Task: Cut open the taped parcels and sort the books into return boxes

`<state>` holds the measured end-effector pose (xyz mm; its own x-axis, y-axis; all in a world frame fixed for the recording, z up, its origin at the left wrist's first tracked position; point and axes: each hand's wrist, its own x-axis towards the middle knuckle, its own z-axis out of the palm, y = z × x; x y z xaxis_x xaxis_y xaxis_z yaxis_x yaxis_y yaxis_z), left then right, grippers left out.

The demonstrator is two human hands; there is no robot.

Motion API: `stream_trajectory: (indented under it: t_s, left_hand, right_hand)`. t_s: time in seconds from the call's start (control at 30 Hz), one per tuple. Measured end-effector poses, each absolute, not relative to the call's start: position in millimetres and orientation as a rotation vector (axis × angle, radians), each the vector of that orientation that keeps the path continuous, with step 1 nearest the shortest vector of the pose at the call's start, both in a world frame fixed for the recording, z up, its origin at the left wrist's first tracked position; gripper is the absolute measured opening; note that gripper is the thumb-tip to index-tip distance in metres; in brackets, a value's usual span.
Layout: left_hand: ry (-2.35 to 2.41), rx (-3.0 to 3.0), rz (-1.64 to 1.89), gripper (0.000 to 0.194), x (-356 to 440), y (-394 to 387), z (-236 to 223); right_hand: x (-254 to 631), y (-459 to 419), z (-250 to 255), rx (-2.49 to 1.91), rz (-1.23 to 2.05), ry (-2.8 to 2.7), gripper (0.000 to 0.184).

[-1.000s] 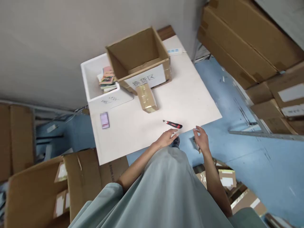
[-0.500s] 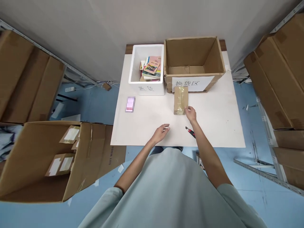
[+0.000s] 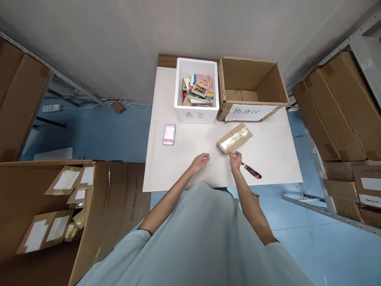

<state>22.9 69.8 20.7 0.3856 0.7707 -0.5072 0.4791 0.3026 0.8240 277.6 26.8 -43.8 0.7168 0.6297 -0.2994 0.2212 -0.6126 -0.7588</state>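
A brown parcel point(image 3: 234, 138) wrapped in shiny clear tape lies slanted on the white tabletop point(image 3: 178, 167). At its near corner the fingers of my right hand point(image 3: 236, 160) are pinched on the edge. Just right of that hand lies a box cutter point(image 3: 252, 171) with a red and black handle, its tip partly hidden behind my fingers. My left hand point(image 3: 200, 162) hovers over or rests on the table left of the parcel, holding nothing, with its fingers apart.
A white foam box point(image 3: 196, 116) holding several books stands at the back, beside an open labelled cardboard box point(image 3: 253, 112). A blurred-out card-like item point(image 3: 169, 134) lies at left. A large carton point(image 3: 119, 198) with taped parcels is on my left; boxes point(image 3: 336, 107) fill the right shelf.
The parcel has turned from upright to slanted, its far end swinging right, with my right hand still at its near corner. My view has shifted. The box cutter's blade end is now beside my hand.
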Motion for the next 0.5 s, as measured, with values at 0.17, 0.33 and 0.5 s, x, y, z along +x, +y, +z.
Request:
stream_trajectory:
  t_s: [0.17, 0.33, 0.5]
  left_hand:
    - [1.194, 1.372, 0.246, 0.038, 17.9, 71.6, 10.1]
    - [1.162, 1.406, 0.212, 0.040, 22.5, 74.0, 8.6]
    - [1.178, 1.406, 0.227, 0.041, 28.3, 76.8, 9.5]
  right_hand:
    - [315.3, 42.3, -14.5, -2.394, 0.573, -0.768, 0.165]
    - [353.4, 76.0, 7.3, -2.582, 0.678, -1.095, 0.171]
    - [393.8, 97.9, 14.8, -2.586, 0.702, -1.193, 0.164]
